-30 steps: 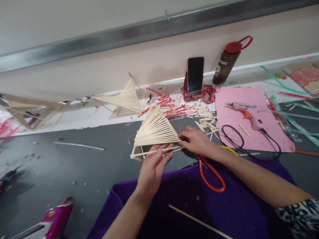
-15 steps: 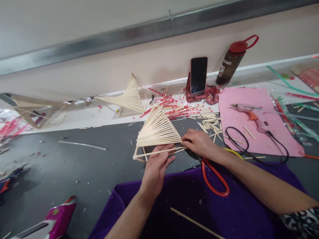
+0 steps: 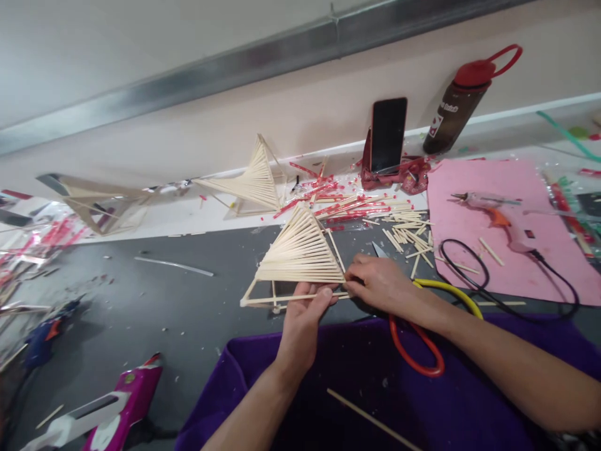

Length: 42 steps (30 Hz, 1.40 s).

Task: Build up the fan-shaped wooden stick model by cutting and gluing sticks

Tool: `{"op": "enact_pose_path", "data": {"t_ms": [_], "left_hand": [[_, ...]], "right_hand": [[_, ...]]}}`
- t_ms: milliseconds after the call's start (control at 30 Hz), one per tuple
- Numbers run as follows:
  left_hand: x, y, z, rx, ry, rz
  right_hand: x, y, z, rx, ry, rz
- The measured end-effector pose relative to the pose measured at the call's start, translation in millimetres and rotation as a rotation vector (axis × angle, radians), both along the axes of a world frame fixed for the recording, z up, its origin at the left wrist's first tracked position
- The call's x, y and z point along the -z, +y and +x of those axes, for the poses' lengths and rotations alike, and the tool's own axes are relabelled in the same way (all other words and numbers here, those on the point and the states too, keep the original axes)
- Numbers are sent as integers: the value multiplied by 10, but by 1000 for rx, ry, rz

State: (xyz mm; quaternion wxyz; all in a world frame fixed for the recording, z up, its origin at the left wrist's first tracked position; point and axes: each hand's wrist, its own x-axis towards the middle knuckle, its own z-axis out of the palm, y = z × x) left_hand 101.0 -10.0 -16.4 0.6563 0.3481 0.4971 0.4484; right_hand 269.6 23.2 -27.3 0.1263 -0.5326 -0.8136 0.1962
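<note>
A fan-shaped frame of pale wooden sticks (image 3: pixel 298 257) stands on the dark table in front of me. My left hand (image 3: pixel 305 319) holds its near bottom stick from below, fingers curled up around the rail. My right hand (image 3: pixel 382 283) pinches the frame's right corner, fingers closed on the stick ends. Both forearms reach over a purple cloth (image 3: pixel 375 382).
Two more stick frames (image 3: pixel 253 181) (image 3: pixel 96 200) stand by the wall. Loose sticks (image 3: pixel 404 232) lie beside a pink mat (image 3: pixel 498 219) bearing a glue gun (image 3: pixel 498 216). A phone (image 3: pixel 388 134), a bottle (image 3: pixel 462 100), red and yellow-handled shears (image 3: pixel 422 338) and a magenta tool (image 3: pixel 126 401) lie around.
The view has tilted and shifted left. My left hand's fingers have curled tighter on the frame's bottom stick. My right hand stays at the frame's right corner.
</note>
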Motion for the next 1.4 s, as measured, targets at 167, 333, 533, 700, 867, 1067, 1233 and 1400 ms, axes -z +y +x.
{"op": "enact_pose_path", "data": {"t_ms": [167, 333, 533, 700, 867, 1067, 1233, 1400], "left_hand": [[51, -11, 40, -38, 155, 29], [55, -47, 19, -54, 244, 26], [90, -59, -12, -34, 321, 40], [142, -39, -27, -15, 321, 69], [185, -44, -37, -15, 353, 95], [188, -51, -30, 5, 351, 105], [236, -59, -31, 0, 342, 121], [293, -72, -43, 18, 384, 161]], "right_hand": [[-2, -48, -37, -24, 50, -36], [-8, -108, -75, -69, 90, -96], [30, -163, -92, -105, 89, -67], [75, -170, -90, -91, 123, -66], [107, -176, -98, -91, 181, -69], [65, -189, -106, -92, 222, -104], [86, -201, -104, -110, 238, -91], [104, -212, -101, -121, 247, -77]]}}
